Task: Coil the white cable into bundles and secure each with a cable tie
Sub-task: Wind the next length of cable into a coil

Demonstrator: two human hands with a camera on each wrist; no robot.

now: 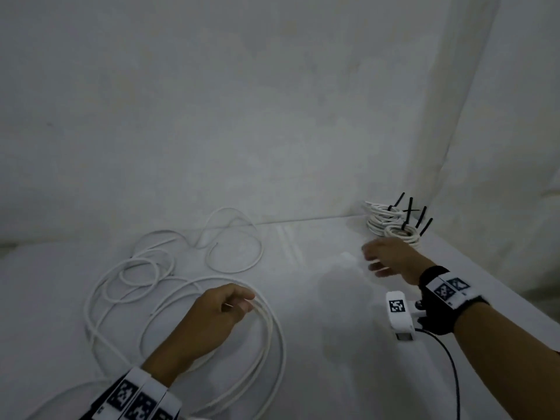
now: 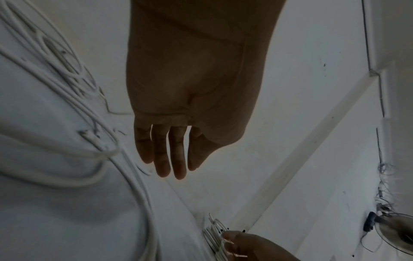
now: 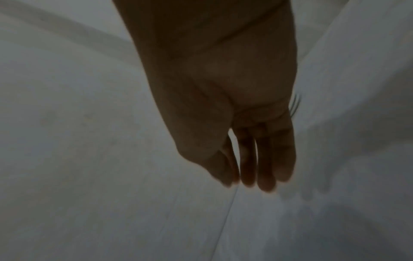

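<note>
The white cable (image 1: 181, 286) sprawled in loose, overlapping loops across the lower left and centre of the head view, a thin round cord lying on the pale, smooth table (image 1: 318, 344); its largest ring curved round the lower middle of the frame, and smaller rings lay tangled above it toward the back edge. In the upper right part of the table, pushed into the corner where two blank white walls met, sat the finished bundles (image 1: 391, 225), tight little coils stacked against each other, each cinched by a black cable tie (image 1: 409, 212) whose stiff tail stuck up like a twig. Nothing lay between the loose cable and the bundles except bare tabletop. The left hand (image 1: 218, 313) sat low in the frame over the near side of the big loop; in the head view its fingers seemed drawn toward the strands, but the left wrist view showed the fingers (image 2: 161, 155) straight and slack with nothing between them, so the hand was relaxed and gripping nothing. The right hand (image 1: 391, 259), blurred, reached out at the right of the frame just in front of the bundles, its fingers extended and spread; in the right wrist view the fingers (image 3: 266, 162) were long and loose over the table and held nothing. A black strap with white marker blocks wrapped each wrist.
</note>
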